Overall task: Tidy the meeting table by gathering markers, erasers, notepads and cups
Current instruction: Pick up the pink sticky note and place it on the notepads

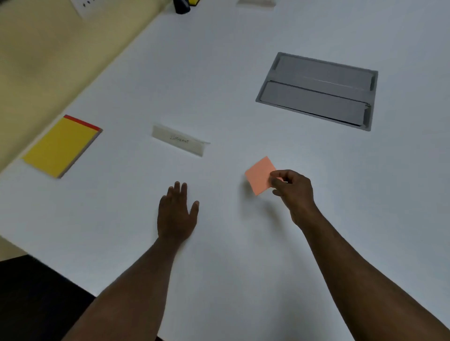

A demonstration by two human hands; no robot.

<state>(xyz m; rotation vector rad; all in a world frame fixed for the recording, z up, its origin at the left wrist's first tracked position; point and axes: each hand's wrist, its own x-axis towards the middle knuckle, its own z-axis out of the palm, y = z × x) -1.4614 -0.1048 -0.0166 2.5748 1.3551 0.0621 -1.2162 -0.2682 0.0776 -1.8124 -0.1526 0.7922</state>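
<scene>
My right hand (pixel 293 192) pinches a small pink sticky-note pad (pixel 259 175) by its right corner, held just above the white table (pixel 219 267). My left hand (pixel 176 211) rests flat on the table, palm down, fingers slightly spread, holding nothing. A yellow notepad with a red top band (pixel 62 146) lies near the table's left edge, well to the left of both hands. A white folded name card with handwriting (pixel 180 140) stands between the notepad and the pink pad.
A grey metal cable hatch (pixel 319 90) is set into the table at the upper right. A dark object (pixel 182 6) and a pale object (pixel 255 2) sit at the far edge. Yellowish floor lies left of the table.
</scene>
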